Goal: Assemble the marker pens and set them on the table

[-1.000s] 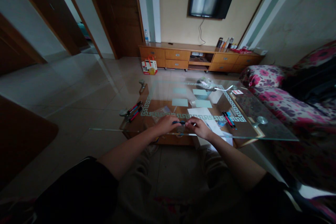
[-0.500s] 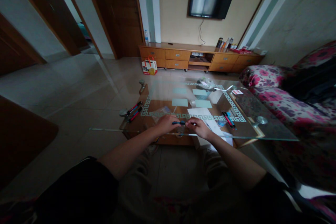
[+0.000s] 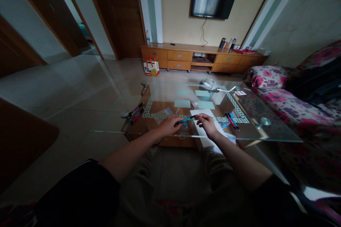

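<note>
my left hand (image 3: 169, 126) pinches one end of the pen (image 3: 186, 119), my right hand (image 3: 207, 125) the other; i judge it light, stiff, slick, best held mid-barrel.

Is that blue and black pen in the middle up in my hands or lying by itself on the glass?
In your hands: the left hand holds one end of the pen, and the right hand is at the other.

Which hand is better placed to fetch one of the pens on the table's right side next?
Right hand, I'd judge: it is nearer those pens, and only its fingertips meet the blue pen, whose other end the left hand grips.
</note>
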The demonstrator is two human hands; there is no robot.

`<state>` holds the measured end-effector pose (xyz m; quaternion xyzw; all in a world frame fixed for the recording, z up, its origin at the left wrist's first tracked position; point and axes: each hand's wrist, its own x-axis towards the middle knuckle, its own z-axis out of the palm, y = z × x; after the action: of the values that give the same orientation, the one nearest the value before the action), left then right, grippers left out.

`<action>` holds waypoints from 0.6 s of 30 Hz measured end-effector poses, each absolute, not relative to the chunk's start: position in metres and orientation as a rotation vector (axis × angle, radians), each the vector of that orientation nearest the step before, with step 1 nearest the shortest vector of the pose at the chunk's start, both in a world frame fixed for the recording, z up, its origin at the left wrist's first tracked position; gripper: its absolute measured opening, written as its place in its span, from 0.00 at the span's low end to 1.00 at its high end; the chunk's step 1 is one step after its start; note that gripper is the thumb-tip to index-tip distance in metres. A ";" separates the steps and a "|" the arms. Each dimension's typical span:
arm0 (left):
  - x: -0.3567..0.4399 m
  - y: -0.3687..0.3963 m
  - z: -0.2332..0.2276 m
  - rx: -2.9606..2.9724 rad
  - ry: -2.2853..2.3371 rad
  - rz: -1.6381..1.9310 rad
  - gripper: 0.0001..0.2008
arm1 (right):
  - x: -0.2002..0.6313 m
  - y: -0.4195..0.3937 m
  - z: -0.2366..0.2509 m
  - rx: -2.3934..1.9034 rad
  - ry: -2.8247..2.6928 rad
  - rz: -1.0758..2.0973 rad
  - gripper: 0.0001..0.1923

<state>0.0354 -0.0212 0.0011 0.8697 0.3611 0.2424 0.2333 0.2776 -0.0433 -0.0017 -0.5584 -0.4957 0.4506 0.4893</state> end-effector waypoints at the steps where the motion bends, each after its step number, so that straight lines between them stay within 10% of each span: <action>1: 0.036 -0.022 0.001 2.374 1.008 0.653 0.14 | 0.278 -0.043 -0.001 -1.347 -1.152 1.103 0.20; 18: 0.047 -0.031 0.004 2.234 0.974 0.625 0.21 | 0.250 -0.052 0.000 -1.205 -1.227 1.349 0.21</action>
<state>0.0473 -0.0310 0.0036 0.8449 0.3685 0.2363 0.3075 0.2502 -0.0523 0.0002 -0.4895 -0.4983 0.5481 0.4600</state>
